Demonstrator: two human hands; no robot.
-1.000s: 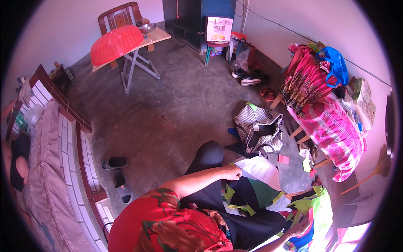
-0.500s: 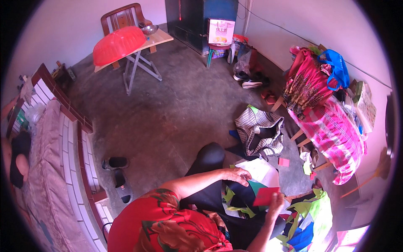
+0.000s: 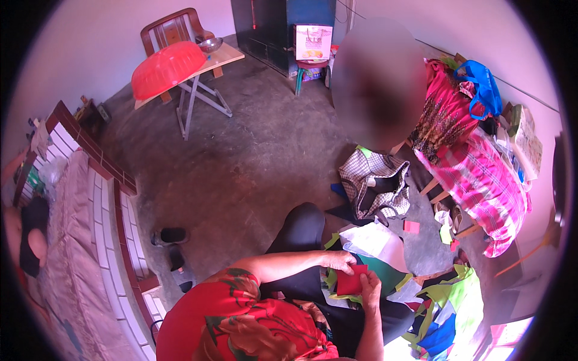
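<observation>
A small red cloth piece (image 3: 349,283) is held over my lap between both hands. My left hand (image 3: 339,260) pinches its upper edge, with the fingers closed. The right hand (image 3: 370,289) grips the same piece at its right side, thumb and fingers together. Beneath it on my lap lie a dark green cloth piece (image 3: 385,278) and a large whitish sheet (image 3: 376,242). Lime-green scraps show around my hands, partly covered by them.
Beside my right knee lies a heap of lime, blue and grey scraps (image 3: 448,313). A checked bag (image 3: 373,183) sits open on the floor ahead, near a small red scrap (image 3: 412,227). Farther off stands a folding table (image 3: 226,55) bearing a red basin (image 3: 168,69).
My right hand has brought the red piece left to my left hand, which now grips it too. The view has shifted slightly. A blurred patch now covers the shoes at the back.
</observation>
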